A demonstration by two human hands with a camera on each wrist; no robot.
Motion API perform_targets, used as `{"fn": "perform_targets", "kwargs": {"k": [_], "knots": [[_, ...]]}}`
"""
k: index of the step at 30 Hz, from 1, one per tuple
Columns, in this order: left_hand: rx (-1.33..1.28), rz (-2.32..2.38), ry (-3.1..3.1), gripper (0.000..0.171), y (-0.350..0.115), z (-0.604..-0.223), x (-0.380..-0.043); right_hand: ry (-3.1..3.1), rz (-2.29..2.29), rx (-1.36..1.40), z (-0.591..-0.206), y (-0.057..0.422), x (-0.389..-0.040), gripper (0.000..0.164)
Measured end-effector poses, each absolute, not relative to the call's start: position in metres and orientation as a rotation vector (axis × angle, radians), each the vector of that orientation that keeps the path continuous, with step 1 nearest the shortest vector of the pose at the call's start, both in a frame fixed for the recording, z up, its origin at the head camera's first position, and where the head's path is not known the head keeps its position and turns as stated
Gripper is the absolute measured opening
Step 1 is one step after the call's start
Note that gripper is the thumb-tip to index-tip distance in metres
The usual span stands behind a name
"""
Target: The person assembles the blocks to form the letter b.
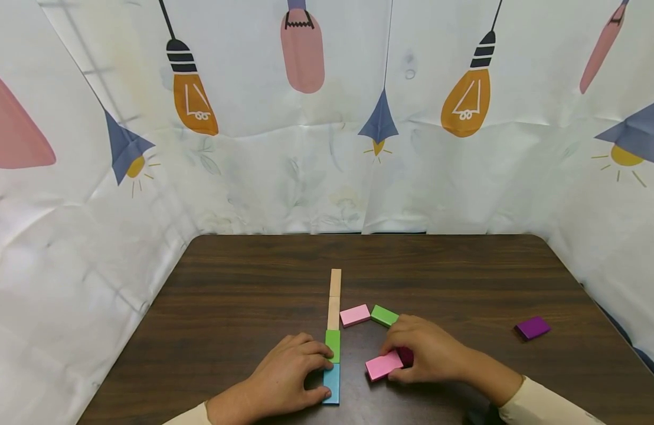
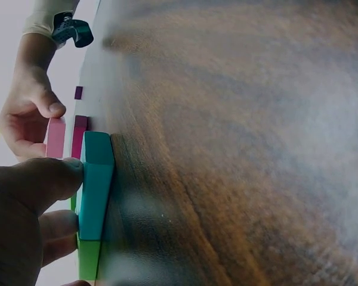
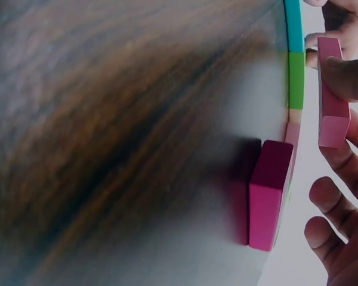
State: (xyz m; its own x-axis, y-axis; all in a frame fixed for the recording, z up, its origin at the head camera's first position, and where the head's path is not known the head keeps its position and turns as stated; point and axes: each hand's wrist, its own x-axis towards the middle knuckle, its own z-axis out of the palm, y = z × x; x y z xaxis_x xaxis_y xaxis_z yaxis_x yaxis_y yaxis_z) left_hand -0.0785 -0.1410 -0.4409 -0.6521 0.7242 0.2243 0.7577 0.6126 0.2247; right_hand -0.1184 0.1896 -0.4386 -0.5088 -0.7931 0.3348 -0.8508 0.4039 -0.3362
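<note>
My left hand [image 1: 292, 375] rests against a row of blocks, its thumb and fingertips touching the blue block [image 1: 332, 383] and the green block [image 1: 333, 346] end to end with it. In my right hand [image 1: 428, 348] a pink block [image 1: 382, 366] is pinched between thumb and fingers; the right wrist view has this pink block [image 3: 333, 95] raised above the table. Beneath that hand lies a magenta block [image 3: 268, 196], mostly covered by the fingers in the head view. Just beyond the right fingers is another green block [image 1: 384, 316], partly hidden by them.
Two natural wood blocks [image 1: 334, 298] extend the row away from me. A second pink block [image 1: 355, 316] lies beside the row, close to the far green block. Off to the right on the dark wooden table [image 1: 242, 283] is a purple block [image 1: 532, 327]. A printed curtain [image 1: 284, 177] surrounds the table.
</note>
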Motion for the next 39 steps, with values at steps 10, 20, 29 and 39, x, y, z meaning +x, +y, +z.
{"fn": "perform_targets", "kwargs": {"k": [10,20,29,39], "knots": [[-1.262,-0.462,-2.721,0.032,-0.141,-0.442,-0.079,-2.499,0.700,1.519,-0.442,0.179,-0.118,0.028],[-1.261,-0.464,-2.708,0.032,-0.140,-0.442,-0.080,-2.536,0.676,1.554,-0.444,0.170,-0.117,0.026],[-1.262,-0.481,-2.727,0.032,-0.141,-0.442,-0.080,-2.578,0.643,1.550,-0.445,0.160,-0.115,0.026],[-1.264,-0.484,-2.712,0.032,-0.141,-0.441,-0.080,-2.575,0.627,1.563,-0.447,0.153,-0.115,0.028]]}}
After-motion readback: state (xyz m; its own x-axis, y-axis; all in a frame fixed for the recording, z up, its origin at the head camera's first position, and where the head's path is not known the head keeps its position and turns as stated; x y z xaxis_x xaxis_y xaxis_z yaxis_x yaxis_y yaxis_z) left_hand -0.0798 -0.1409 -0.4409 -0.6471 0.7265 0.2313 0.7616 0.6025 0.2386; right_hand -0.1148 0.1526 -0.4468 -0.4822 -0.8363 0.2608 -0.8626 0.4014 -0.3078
